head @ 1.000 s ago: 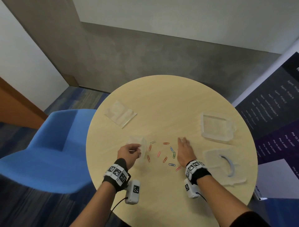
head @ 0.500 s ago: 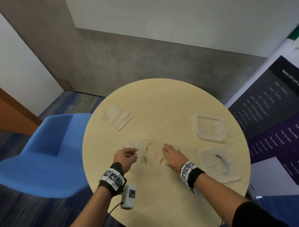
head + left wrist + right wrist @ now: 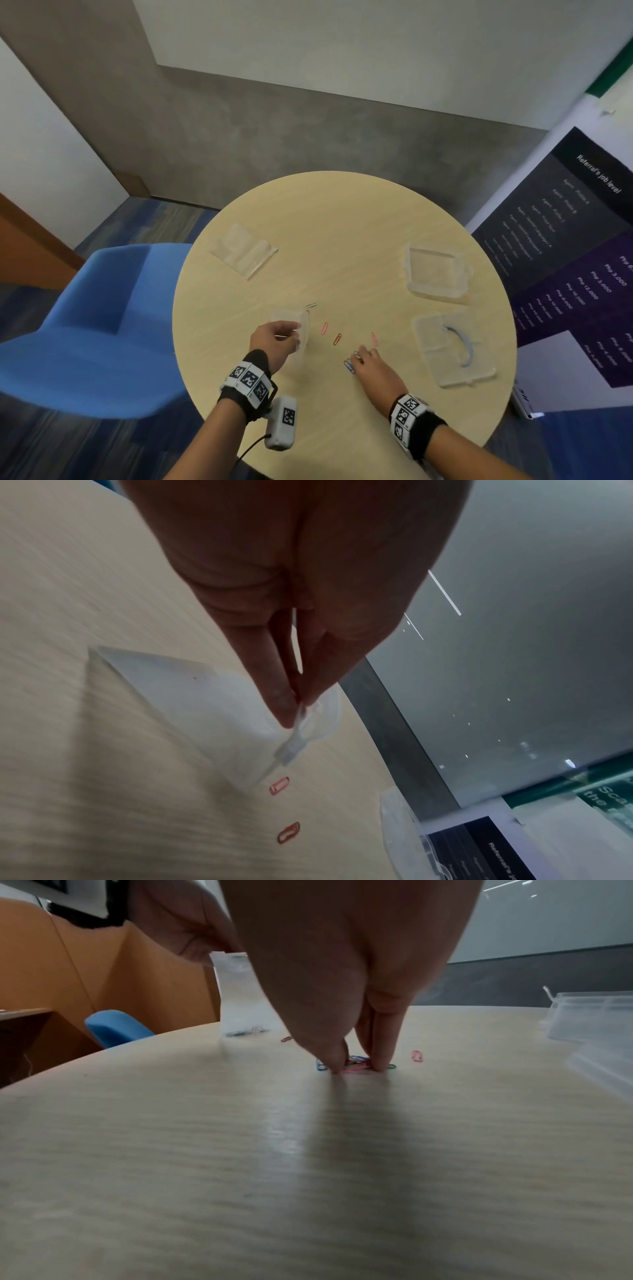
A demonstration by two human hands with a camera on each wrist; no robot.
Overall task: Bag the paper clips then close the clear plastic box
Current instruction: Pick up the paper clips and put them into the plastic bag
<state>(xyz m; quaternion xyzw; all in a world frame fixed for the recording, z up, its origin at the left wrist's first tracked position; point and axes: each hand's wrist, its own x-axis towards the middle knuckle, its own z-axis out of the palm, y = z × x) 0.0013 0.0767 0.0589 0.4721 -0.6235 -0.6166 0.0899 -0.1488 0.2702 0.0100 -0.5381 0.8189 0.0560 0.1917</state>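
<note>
My left hand (image 3: 286, 337) pinches the top edge of a small clear zip bag (image 3: 295, 318) that hangs down onto the round table; the pinch shows in the left wrist view (image 3: 296, 710). A few clips lie in the bottom of the bag (image 3: 240, 996). My right hand (image 3: 359, 356) stands fingertips-down, thumb and fingers squeezing a cluster of coloured paper clips (image 3: 356, 1065). Loose on the table are a pink clip (image 3: 324, 328), a red clip (image 3: 337, 339), another pink clip (image 3: 374, 339) and a white clip (image 3: 311, 305). The clear plastic box (image 3: 409, 270) lies open at the right.
A second flat clear plastic piece (image 3: 421, 329) with a blue curved item in it lies near the right edge. A stack of spare zip bags (image 3: 245, 251) sits at the far left. A blue chair (image 3: 85, 325) stands left of the table, a dark poster (image 3: 565, 257) to the right.
My right hand has slid back toward me, dragging several clips into a cluster under its fingertips. My left hand has kept its hold on the bag.
</note>
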